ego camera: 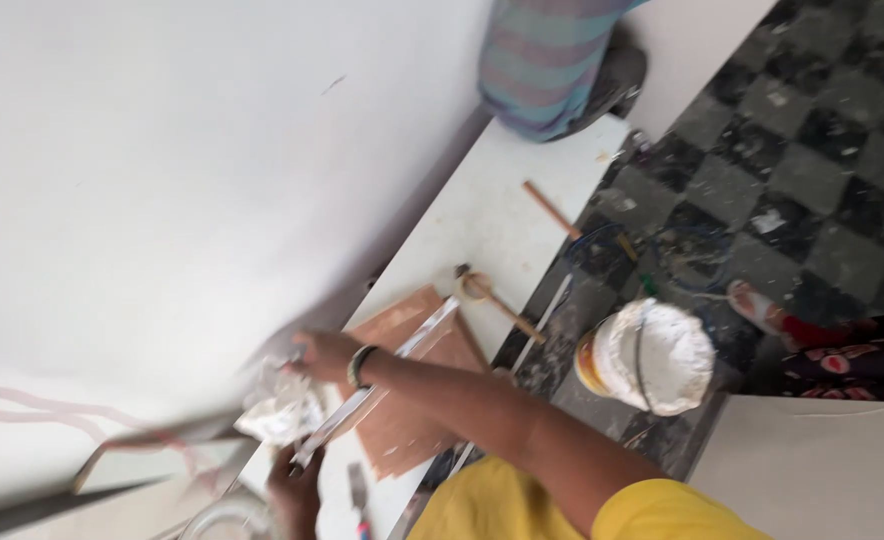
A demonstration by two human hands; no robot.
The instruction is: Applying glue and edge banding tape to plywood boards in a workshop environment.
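- White putty lump (280, 408) pressed to wall (162, 180) by right hand (314, 352), fingers clenched on it.
- Left hand (297, 490) grasps long metal straightedge (382, 385), steadying it over surface (482, 225).

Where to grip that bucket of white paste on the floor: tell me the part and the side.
Take the bucket by its wire bail handle, which arcs across the open top. Come straight down from above: the rim and sides look smeared with white paste, and the bucket stands upright on the checkered floor, so the handle is probably the cleanest grip.
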